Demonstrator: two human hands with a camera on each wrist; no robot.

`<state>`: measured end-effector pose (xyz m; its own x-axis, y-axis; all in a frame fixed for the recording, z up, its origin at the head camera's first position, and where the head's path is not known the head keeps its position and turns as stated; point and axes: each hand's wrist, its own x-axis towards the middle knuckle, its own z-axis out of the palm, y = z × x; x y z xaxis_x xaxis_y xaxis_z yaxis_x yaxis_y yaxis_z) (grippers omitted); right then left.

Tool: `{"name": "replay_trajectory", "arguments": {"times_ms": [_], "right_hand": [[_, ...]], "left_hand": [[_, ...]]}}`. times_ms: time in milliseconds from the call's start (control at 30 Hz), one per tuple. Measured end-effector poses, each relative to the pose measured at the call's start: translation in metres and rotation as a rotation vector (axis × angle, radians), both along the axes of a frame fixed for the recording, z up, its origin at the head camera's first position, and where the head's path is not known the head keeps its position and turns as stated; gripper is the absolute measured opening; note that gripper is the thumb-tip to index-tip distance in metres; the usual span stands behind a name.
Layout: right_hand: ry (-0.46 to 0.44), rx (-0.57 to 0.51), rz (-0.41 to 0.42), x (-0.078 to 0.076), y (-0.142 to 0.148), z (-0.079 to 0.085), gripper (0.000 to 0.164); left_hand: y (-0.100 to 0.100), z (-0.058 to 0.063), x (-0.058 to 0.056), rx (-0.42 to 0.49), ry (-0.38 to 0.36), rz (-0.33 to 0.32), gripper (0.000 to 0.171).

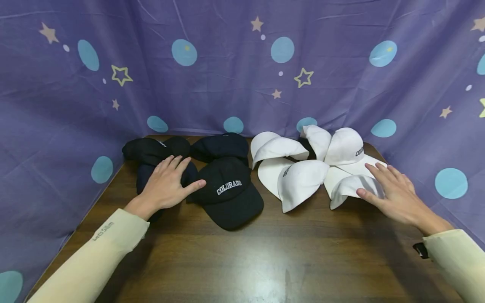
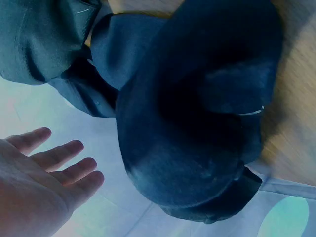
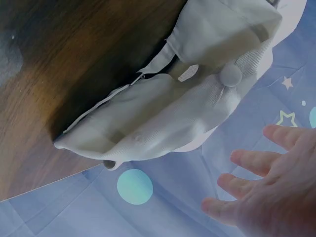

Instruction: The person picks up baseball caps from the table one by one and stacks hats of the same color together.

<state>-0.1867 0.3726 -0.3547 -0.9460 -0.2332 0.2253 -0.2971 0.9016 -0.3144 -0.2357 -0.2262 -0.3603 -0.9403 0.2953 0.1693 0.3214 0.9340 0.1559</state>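
Observation:
My left hand (image 1: 166, 181) hovers, fingers straight and thumb spread, over a navy cap (image 1: 144, 173) at the left, holding nothing. Behind it sits a black cap (image 1: 145, 150); to its right a black cap lettered COLORADO (image 1: 231, 193) faces forward, with a dark navy cap (image 1: 221, 145) behind. Over the right end of the white caps, my right hand (image 1: 395, 198) is spread and holds nothing; its thumb overlaps a white cap (image 1: 352, 185) in the head view. The right wrist view shows that cap's hollow underside (image 3: 148, 118), with fingers (image 3: 252, 160) apart from it.
More white caps lie beside the dark ones: one tipped on its side (image 1: 305, 183), one at the back (image 1: 280, 147) and a lettered one (image 1: 344, 147). The brown wooden table (image 1: 227, 261) ends against a purple curtain (image 1: 227, 97) with stars and blue ovals.

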Motion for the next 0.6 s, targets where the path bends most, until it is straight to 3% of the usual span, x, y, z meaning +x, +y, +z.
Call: {"name": "replay_trajectory", "arguments": {"times_ms": [300,600], "right_hand": [[0.027,-0.012,0.029,0.003,-0.004,-0.003,0.08],[0.055,-0.006,0.051,0.006,-0.007,-0.001,0.079]], "left_hand": [[0.011,-0.004,-0.006,0.085,-0.002,-0.031,0.098],[0.025,-0.002,-0.017,0.114,-0.061,-0.037,0.097]]}}
